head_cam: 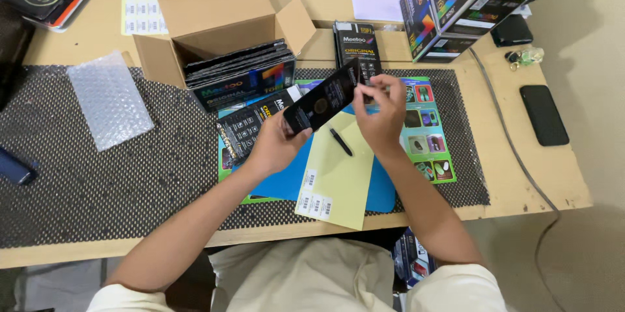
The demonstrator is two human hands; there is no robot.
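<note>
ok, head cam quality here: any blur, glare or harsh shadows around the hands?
Head view: even, soft light; the open cardboard box casts a faint shadow. Right hand fingertips slightly motion-blurred; left hand and the flat black package they hold read sharp. Mild sheen on the bubble wrap. Slight wide-angle bowing at edges.

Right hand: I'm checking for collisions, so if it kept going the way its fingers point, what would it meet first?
The right hand points left toward the slim black box its fingertips already pinch. Beyond that sits the left hand, though depth is hard to judge.
</note>
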